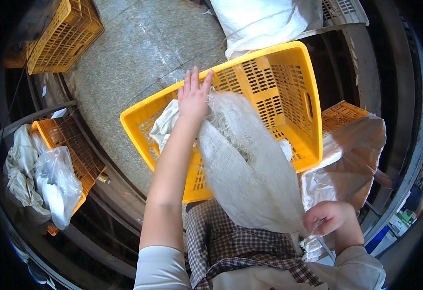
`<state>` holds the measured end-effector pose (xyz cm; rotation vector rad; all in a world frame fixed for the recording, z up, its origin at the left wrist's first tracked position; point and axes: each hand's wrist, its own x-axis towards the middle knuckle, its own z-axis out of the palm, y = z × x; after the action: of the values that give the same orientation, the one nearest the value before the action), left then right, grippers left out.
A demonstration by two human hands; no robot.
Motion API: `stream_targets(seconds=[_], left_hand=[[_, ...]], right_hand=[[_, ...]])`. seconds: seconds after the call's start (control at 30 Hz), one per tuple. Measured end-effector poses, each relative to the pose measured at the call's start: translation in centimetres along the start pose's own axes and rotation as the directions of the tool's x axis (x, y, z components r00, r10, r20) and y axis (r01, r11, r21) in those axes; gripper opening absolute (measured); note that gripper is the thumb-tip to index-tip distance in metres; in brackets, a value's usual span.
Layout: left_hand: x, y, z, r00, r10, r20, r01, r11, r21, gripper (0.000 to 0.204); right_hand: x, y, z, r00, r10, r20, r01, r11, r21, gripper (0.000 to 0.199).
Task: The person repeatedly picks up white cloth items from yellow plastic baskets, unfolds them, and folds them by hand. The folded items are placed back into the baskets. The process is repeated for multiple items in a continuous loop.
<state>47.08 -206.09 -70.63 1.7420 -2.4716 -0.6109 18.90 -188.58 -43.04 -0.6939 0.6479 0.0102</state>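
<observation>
A yellow plastic crate [256, 63] with slotted walls stands in front of me, tilted in view. Across it lies a whitish woven sack [250, 179] with a frayed, torn edge. My left hand [194, 99] reaches over the crate, fingers stretched out near its far rim, the palm by the sack's frayed end. At the lower right, my right hand [332, 217] is closed round the sack's near end. A thin grey metal piece [326, 250] shows below that hand; I cannot tell whether it is held. A crumpled white cloth [165, 124] lies in the crate's left part.
At the right, an orange crate [342, 116] sits beside a large whitish bag [351, 164]. Another orange crate [76, 154] at the left carries cloths and a clear plastic bag [59, 181]. A yellow crate [66, 36] stands far left, and white sacking [264, 21] lies at the back.
</observation>
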Motion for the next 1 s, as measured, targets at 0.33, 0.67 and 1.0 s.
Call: stream_targets(seconds=[0.33,0.67,1.0], left_hand=[[-15.4,-8.5,-1.3,0.884,-0.42,0.204,0.455,0.68,-0.575,0.022],[-23.4,-7.9,-4.6,0.829,0.056,0.556,0.202,0.898,-0.391,0.042],[-28.8,-16.7,-2.5,0.359,-0.874,0.329,0.804,0.11,-0.584,0.016]], right_hand=[[-3.8,1.2,-8.9,0.527,-0.145,-0.837,-0.696,0.491,-0.523,0.047],[-1.3,2.9,-19.2,0.333,-0.428,-0.84,-0.892,0.146,-0.428,0.02],[-3.0,1.8,-15.9,0.147,-0.035,-0.988,0.408,0.913,0.029,0.013]])
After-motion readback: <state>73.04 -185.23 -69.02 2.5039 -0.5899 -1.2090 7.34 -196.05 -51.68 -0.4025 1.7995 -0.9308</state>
